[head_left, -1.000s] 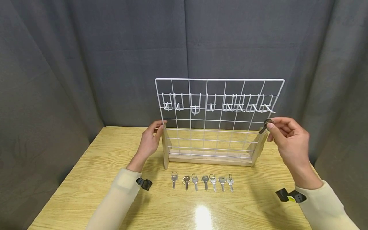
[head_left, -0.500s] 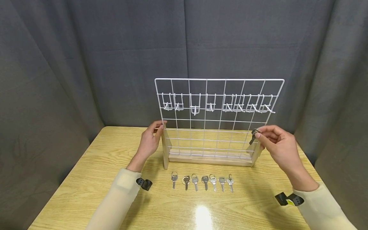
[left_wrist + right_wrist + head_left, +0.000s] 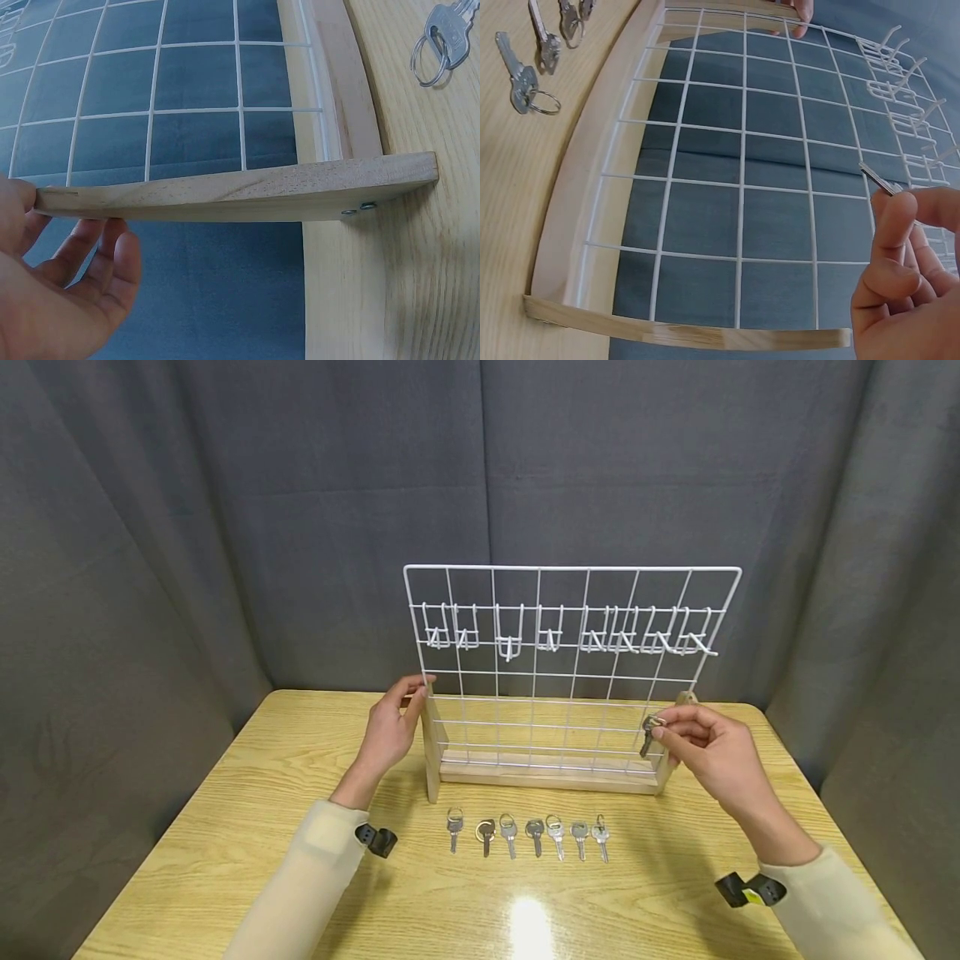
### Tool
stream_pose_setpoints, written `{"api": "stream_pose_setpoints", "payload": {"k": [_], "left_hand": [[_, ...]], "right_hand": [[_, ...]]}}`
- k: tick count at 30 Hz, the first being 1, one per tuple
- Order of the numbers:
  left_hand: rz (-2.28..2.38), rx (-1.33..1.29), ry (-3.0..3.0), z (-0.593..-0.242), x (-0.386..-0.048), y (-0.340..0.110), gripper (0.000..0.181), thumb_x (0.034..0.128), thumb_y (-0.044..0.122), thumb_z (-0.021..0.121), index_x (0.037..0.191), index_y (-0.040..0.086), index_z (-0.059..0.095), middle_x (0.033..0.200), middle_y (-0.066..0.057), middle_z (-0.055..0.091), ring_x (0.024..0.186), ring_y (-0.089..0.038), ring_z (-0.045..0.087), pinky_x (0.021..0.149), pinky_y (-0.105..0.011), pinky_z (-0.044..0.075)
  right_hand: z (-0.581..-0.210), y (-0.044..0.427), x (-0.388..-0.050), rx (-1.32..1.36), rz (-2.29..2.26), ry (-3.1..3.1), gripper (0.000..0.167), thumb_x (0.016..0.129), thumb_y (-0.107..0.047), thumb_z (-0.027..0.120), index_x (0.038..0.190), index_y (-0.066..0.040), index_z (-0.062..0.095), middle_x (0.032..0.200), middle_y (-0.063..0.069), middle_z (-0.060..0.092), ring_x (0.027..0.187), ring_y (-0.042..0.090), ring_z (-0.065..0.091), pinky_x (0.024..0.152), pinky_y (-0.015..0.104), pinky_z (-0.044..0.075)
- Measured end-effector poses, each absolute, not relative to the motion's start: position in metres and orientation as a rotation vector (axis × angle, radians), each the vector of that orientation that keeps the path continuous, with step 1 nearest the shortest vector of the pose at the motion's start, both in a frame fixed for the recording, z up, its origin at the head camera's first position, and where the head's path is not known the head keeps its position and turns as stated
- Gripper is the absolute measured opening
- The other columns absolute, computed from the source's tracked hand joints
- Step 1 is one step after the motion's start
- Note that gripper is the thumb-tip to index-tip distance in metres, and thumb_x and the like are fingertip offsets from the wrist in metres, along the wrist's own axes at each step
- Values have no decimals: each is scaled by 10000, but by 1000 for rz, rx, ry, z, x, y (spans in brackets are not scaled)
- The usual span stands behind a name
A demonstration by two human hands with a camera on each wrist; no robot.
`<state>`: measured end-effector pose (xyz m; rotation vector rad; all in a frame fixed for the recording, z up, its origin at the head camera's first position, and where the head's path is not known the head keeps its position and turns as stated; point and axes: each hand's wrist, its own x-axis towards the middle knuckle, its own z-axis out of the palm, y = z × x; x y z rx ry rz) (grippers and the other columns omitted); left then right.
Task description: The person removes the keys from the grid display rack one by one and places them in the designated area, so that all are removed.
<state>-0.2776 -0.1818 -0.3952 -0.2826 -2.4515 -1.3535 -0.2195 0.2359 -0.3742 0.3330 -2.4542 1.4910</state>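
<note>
A white wire grid rack (image 3: 572, 567) with a row of white hooks (image 3: 551, 639) stands on the table in a wooden base. My left hand (image 3: 390, 727) grips the top of the rack's left wooden upright (image 3: 232, 187), thumb on one side and fingers on the other. Between thumb and fingertips, my right hand (image 3: 712, 756) pinches a key (image 3: 648, 737) by its head, with a ring on it. The key points downward in front of the grid's lower right part, below the hooks. In the right wrist view, the fingers hide part of this key (image 3: 879, 180).
Several keys with rings (image 3: 535, 835) lie in a row on the wooden table (image 3: 420, 902) before the rack. The rack's right wooden upright (image 3: 705, 335) stands beside my right hand. Grey curtains (image 3: 337, 527) hang behind and at both sides.
My right hand has moved left and downward with the key, from beside the right upright to in front of the grid. The left hand, rack and row of keys have stayed put.
</note>
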Motion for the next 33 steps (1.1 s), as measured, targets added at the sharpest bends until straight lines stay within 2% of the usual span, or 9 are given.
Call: {"api": "stream_pose_setpoints", "payload": {"k": [8, 17, 23, 33], "left_hand": [[-1357, -286, -2447, -396, -278, -182, 332, 1073, 315, 457, 1321, 158, 612, 1265, -119, 643, 1149, -306, 630, 980, -468, 513], [-1350, -290, -2449, -397, -278, -183, 336, 1074, 327, 451, 1320, 165, 612, 1270, -115, 642, 1156, -305, 626, 990, -470, 508], [-1345, -297, -2447, -396, -278, -182, 335, 1074, 324, 452, 1318, 160, 613, 1266, -120, 644, 1161, -307, 627, 999, -470, 506], [-1348, -292, -2449, -397, -279, -182, 328, 1075, 302, 454, 1319, 150, 611, 1270, -127, 644, 1166, -311, 618, 1013, -470, 496]], "right_hand": [[-383, 236, -221, 342, 1505, -2509, 265, 947, -170, 698, 1165, -25, 660, 817, -229, 690, 592, 96, 642, 544, 256, 522], [-389, 236, -222, 376, 1543, -2538, 277, 937, -162, 710, 1173, -28, 652, 874, -113, 737, 594, 118, 644, 527, 279, 506], [-394, 238, -223, 361, 1532, -2601, 308, 942, -202, 708, 1182, -22, 638, 874, -84, 736, 637, 219, 661, 542, 292, 506], [-402, 240, -223, 378, 1624, -2689, 306, 944, -189, 701, 1193, -28, 627, 761, -74, 695, 611, 146, 612, 528, 295, 442]]}}
